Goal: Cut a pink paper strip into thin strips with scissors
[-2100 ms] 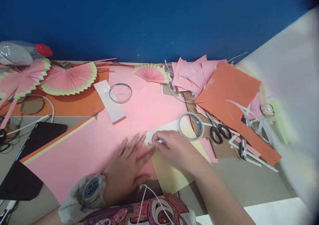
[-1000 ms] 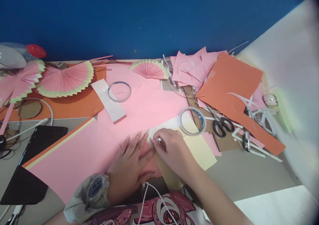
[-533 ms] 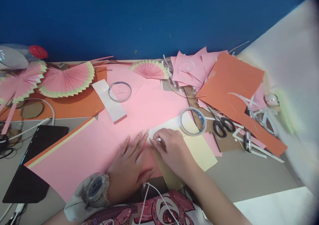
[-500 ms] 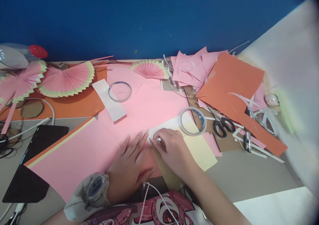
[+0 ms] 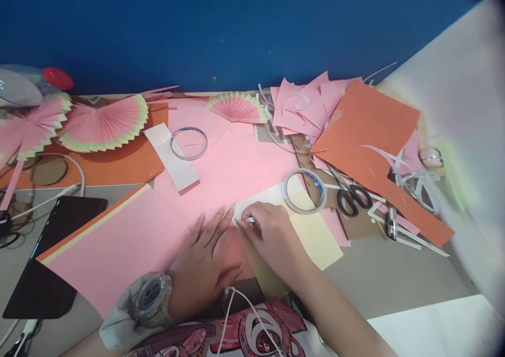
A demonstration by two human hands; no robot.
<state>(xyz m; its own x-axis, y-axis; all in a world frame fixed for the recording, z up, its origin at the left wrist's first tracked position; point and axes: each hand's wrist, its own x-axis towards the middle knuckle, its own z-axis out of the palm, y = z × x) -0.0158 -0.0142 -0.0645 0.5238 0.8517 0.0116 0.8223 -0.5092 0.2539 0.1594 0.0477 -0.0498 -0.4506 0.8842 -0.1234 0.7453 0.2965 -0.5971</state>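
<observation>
My left hand (image 5: 207, 259), with a watch on the wrist, lies flat with fingers stretched out on a large pink paper sheet (image 5: 153, 225). My right hand (image 5: 272, 236) is beside it, fingertips pinched on a thin white strip (image 5: 249, 219) at the edge of a pale yellow sheet (image 5: 315, 236). The two hands touch at the fingertips. A ring of tape (image 5: 303, 190) lies just beyond my right hand on the yellow sheet.
Black-handled scissors (image 5: 349, 196) and a craft knife (image 5: 390, 222) lie right of the tape ring. Orange paper (image 5: 366, 136) and pink scraps (image 5: 300, 109) pile at the back right. Pleated pink fans (image 5: 104, 125) (image 5: 236, 107), another ring (image 5: 189, 142) and a dark tablet (image 5: 51, 257) sit to the left.
Both hands stay in nearly the same spot; my right fingers keep working the white strip at the yellow sheet's edge. The view has shifted slightly.
</observation>
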